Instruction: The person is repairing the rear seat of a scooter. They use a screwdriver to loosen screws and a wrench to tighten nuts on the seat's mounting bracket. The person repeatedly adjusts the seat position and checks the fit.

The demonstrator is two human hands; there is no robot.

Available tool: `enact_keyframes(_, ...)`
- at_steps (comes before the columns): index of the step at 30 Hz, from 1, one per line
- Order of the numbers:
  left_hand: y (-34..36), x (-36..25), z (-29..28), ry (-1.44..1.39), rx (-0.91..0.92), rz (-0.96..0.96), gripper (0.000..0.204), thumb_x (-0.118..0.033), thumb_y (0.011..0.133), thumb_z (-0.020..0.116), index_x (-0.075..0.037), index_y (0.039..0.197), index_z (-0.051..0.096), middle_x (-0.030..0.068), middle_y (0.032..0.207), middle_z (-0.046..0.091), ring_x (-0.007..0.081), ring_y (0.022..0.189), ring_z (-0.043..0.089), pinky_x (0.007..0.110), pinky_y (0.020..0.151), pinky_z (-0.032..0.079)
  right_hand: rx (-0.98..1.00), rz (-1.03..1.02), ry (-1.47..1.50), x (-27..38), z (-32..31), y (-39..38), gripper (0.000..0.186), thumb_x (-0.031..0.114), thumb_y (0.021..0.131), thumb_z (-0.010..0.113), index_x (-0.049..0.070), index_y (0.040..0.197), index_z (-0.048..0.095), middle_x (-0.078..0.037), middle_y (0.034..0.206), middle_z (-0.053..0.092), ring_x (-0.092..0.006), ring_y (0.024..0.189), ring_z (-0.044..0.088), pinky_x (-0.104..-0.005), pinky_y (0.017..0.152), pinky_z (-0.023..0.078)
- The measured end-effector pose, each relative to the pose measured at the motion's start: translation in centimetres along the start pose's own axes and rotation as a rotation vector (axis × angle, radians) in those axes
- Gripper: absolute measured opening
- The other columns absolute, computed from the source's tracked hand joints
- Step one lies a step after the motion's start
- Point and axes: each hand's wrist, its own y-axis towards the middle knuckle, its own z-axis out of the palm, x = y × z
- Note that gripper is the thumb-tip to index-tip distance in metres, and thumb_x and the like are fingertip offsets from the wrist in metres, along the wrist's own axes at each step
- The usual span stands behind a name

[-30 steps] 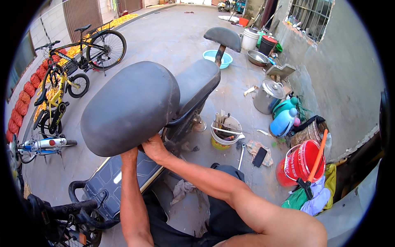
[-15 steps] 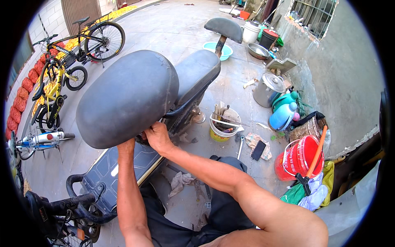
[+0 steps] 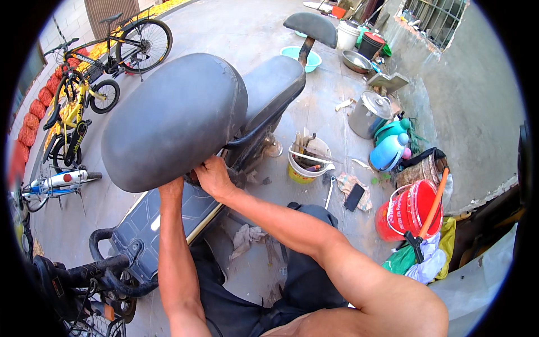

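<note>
In front of me stands an electric scooter with a large dark grey front seat [image 3: 174, 121] and a longer rear seat [image 3: 273, 90] behind it. My left hand [image 3: 172, 189] reaches up under the front seat's near edge; its fingers are hidden there. Just to its right, my right hand [image 3: 213, 176] is closed under the same seat, fingers curled around something on the frame that I cannot make out. The dark footboard [image 3: 168, 219] lies below and left of my hands.
Right of the scooter stand a tool-filled white bucket [image 3: 307, 160], a wrench [image 3: 330, 192] and a phone [image 3: 353, 197] on a cloth. Farther right are a red bucket [image 3: 401, 213] with an orange-handled tool and a blue jug [image 3: 387, 151]. Bicycles [image 3: 112, 62] stand at the left.
The view has shifted slightly, so the seat and surroundings sit a little higher in the picture. Both hands stay under the front seat, with only slight movement.
</note>
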Motion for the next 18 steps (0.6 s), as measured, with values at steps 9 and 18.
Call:
enact_keyframes(9, -0.1, 0.1, -0.6, -0.014, -0.005, 0.001, 0.03, -0.021, 0.087, 0.068, 0.001, 0.107, 0.065, 0.0137, 0.101, 0.068, 0.0268, 0.094, 0.063, 0.041, 0.083, 0.048, 0.001, -0.14, 0.101, -0.6, 1.3, 0.3, 0.014, 0.011, 0.087, 0.059, -0.003, 0.088, 0.062, -0.023, 0.081, 0.064, -0.0365, 0.08, 0.064, -0.0398, 0.068, 0.048)
enact_keyframes(18, 0.5, 1.3, -0.7, 0.197, 0.002, 0.136, 0.027, -0.017, 0.086, 0.068, 0.0, 0.107, 0.065, 0.0116, 0.103, 0.068, 0.026, 0.094, 0.062, 0.04, 0.084, 0.046, -0.047, -0.064, -0.007, 0.8, 0.4, -0.6, 0.018, 0.017, 0.092, 0.055, 0.0, 0.093, 0.062, -0.019, 0.072, 0.063, -0.0368, 0.07, 0.064, -0.0393, 0.062, 0.048)
